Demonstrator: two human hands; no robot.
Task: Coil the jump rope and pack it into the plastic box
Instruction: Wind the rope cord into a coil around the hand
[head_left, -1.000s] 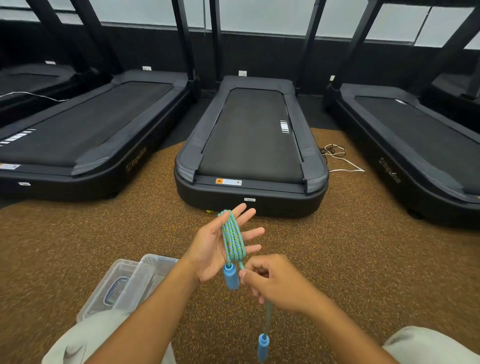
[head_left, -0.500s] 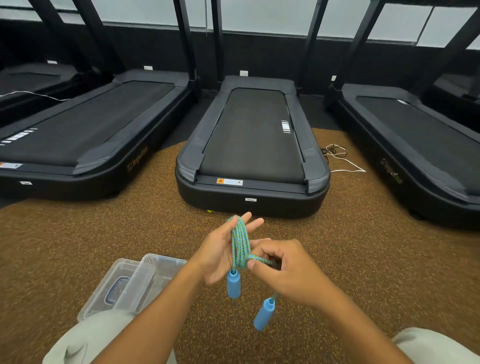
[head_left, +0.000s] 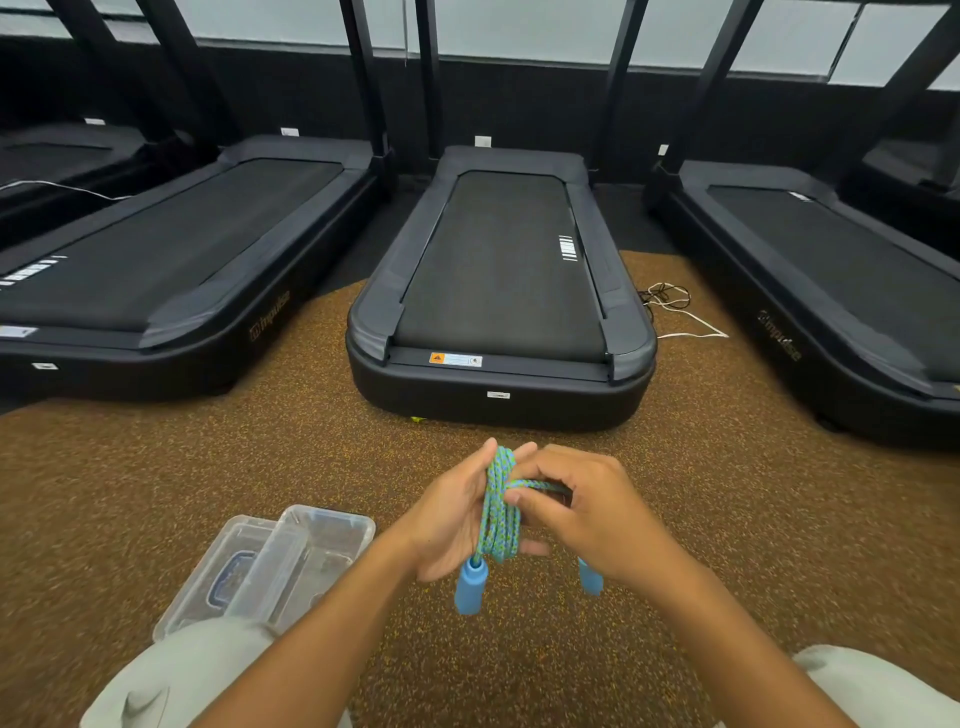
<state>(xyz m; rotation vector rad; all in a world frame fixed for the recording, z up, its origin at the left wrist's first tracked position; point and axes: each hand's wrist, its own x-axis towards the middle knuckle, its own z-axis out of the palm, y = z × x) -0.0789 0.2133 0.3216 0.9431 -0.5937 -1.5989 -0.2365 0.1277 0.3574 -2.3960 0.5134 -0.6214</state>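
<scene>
Head view shows the left hand (head_left: 451, 519) held upright, fingers straight, serving as a form for the blue-green jump rope (head_left: 500, 512) looped lengthwise over it. One blue handle (head_left: 470, 584) hangs below the palm. The right hand (head_left: 587, 519) pinches the loose end and draws it crosswise around the bundle, probably to bind the coil; the second handle (head_left: 590, 576) dangles beneath it. The clear plastic box (head_left: 332, 538) sits open on the speckled floor (head_left: 727, 519) just left of the forearm, its lid (head_left: 234, 571) alongside. Treadmills (head_left: 501, 291) stand well ahead, leaving open floor around.
</scene>
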